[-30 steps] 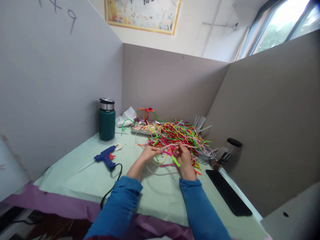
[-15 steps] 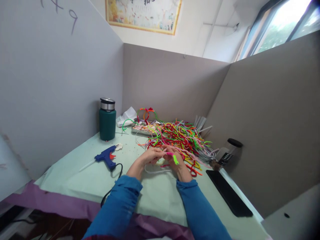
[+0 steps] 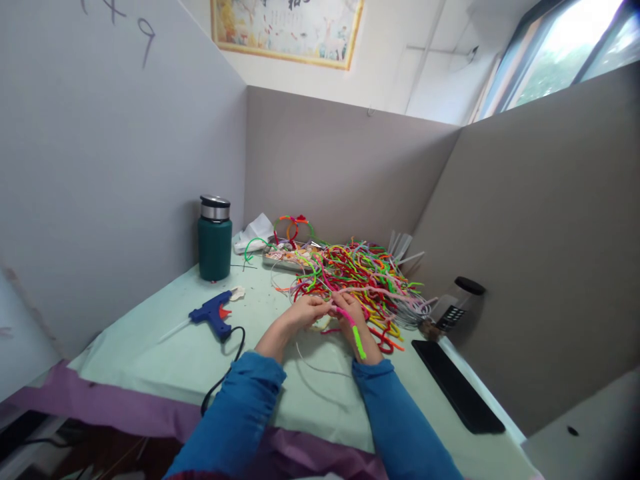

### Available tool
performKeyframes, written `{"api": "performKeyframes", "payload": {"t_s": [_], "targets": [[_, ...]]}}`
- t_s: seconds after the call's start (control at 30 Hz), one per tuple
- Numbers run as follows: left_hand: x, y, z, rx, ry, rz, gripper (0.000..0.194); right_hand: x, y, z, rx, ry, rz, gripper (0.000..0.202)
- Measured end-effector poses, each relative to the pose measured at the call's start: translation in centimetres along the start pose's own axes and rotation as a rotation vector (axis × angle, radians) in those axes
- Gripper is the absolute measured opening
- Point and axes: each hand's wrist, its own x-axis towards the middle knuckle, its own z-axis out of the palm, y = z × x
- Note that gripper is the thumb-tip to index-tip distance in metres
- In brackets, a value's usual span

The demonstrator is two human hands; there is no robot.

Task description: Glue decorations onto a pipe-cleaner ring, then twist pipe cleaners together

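Observation:
My left hand (image 3: 306, 312) and my right hand (image 3: 351, 319) meet over the table, fingertips pinched close together. Between them is a pipe cleaner piece (image 3: 353, 327), pink with a bright green end, which slants down across my right hand. A pale pink pipe cleaner (image 3: 385, 292) runs from the fingers of my right hand out to the right, over the pile. Below the hands a thin whitish wire (image 3: 320, 369) hangs in a curve. Exactly where the strands join is hidden by the fingers.
Behind the hands lies a heap of coloured pipe cleaners (image 3: 360, 267) beside a tray (image 3: 283, 264). To the left are a blue glue gun (image 3: 213, 316) and a green flask (image 3: 215, 247). A clear jar (image 3: 453, 307) and a black slab (image 3: 457, 387) sit at right.
The pink and green piece now shows more length and points further down. A pale pink strand has risen at the right hand. The whitish wire's curve hangs lower.

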Motion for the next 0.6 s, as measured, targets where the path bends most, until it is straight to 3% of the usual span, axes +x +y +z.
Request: {"api": "performKeyframes", "payload": {"t_s": [0.23, 0.6], "targets": [[-0.23, 0.64, 0.09, 0.0, 0.035, 0.081, 0.048, 0.12, 0.09, 0.48, 0.037, 0.048, 0.033, 0.029], [0.48, -0.06, -0.19, -0.38, 0.06, 0.09, 0.033, -0.44, 0.51, 0.9, 0.059, 0.006, -0.016, 0.019]]}}
